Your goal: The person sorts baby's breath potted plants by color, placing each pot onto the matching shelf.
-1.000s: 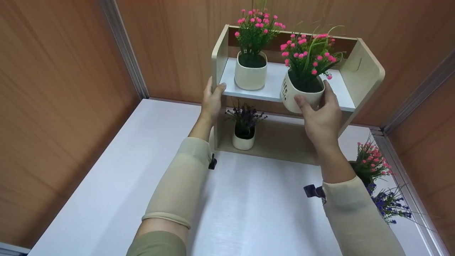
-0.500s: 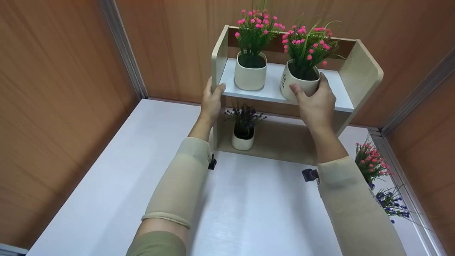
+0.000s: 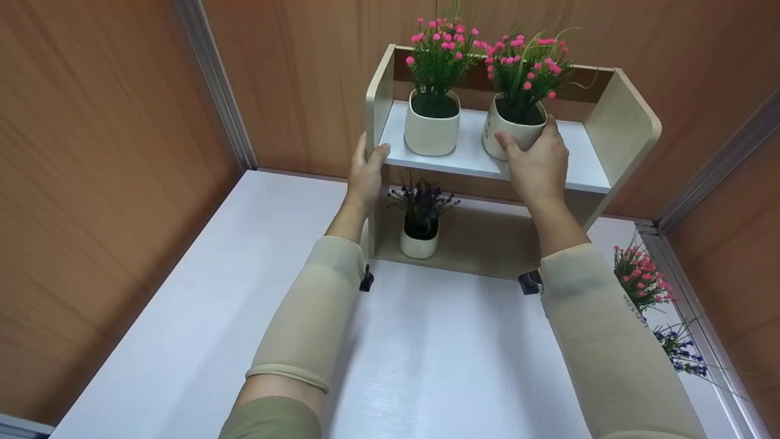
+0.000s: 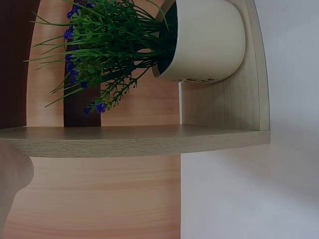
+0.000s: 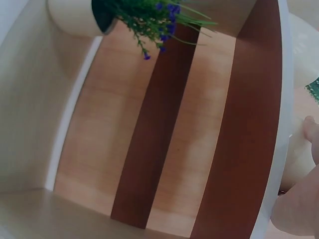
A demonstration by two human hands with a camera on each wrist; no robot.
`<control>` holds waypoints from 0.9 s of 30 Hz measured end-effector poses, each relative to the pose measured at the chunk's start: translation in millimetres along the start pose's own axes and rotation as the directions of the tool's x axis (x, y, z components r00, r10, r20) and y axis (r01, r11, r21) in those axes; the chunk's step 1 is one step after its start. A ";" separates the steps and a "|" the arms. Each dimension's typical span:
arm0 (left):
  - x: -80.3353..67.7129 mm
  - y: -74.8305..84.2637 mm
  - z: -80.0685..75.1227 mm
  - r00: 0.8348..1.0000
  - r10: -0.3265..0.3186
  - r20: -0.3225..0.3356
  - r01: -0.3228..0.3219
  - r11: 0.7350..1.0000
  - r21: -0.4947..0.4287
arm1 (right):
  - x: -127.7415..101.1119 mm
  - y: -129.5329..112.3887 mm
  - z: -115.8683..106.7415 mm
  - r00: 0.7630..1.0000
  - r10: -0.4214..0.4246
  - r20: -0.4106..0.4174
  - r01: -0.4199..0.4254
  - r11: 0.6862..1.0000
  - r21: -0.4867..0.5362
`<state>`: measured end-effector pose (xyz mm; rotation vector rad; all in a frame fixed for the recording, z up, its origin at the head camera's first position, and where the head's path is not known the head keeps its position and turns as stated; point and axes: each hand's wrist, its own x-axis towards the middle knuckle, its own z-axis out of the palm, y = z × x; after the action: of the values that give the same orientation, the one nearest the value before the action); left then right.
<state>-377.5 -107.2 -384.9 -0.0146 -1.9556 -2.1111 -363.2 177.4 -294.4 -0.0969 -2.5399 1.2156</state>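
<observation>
**Two hands on the small shelf unit**

On the left, we are holding the shelf unit (image 3: pixel 627 122) with our left hand (image 3: pixel 365 174): the fingers are curling round its left side panel, with the fingertips touching the front corner of the white upper shelf board (image 3: pixel 469 155). In the left wrist view we are seeing only a bit of that hand at the edge, beside the panel's edge.

Moving rightward, a cream pot of pink flowers (image 3: pixel 431 125) is standing upright on the upper board, near its left end. Below it, on the lower board, a small white pot of purple flowers (image 3: pixel 418 235) is standing near the left panel; it is also showing in the left wrist view (image 4: pixel 204 42) and the right wrist view (image 5: pixel 75 15).

Further right, our right hand (image 3: pixel 533 161) is gripping a second pot of pink flowers (image 3: pixel 509 125), thumb on its left side and fingers wrapping its right. This pot is sitting upright on the upper board, just beside the first.

At the far right, more pink flowers (image 3: pixel 640 280) and blue flowers (image 3: pixel 679 353) are resting on the white table (image 3: pixel 201 305), partly hidden behind our right sleeve (image 3: pixel 603 341).
</observation>
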 end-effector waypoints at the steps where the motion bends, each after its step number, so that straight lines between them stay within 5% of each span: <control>1: -0.2 -0.6 0.3 1.000 -0.004 -0.001 0.004 1.000 -0.001 | 0.8 0.3 0.5 1.000 -0.003 -0.002 0.003 1.000 0.002; 16: -1.1 0.7 2.3 1.000 -0.024 0.009 0.024 0.999 0.021 | -6.9 4.4 -2.9 0.997 0.008 -0.078 0.002 0.993 0.121; 27: -0.5 -0.5 0.6 1.000 -0.015 0.002 0.015 0.999 0.032 | -75.6 25.1 3.1 0.970 -0.094 -0.226 0.164 0.934 0.316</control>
<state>-377.2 -106.5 -385.4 0.0035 -1.9971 -2.0894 -294.6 176.0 -335.0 0.0229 -2.0968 1.4775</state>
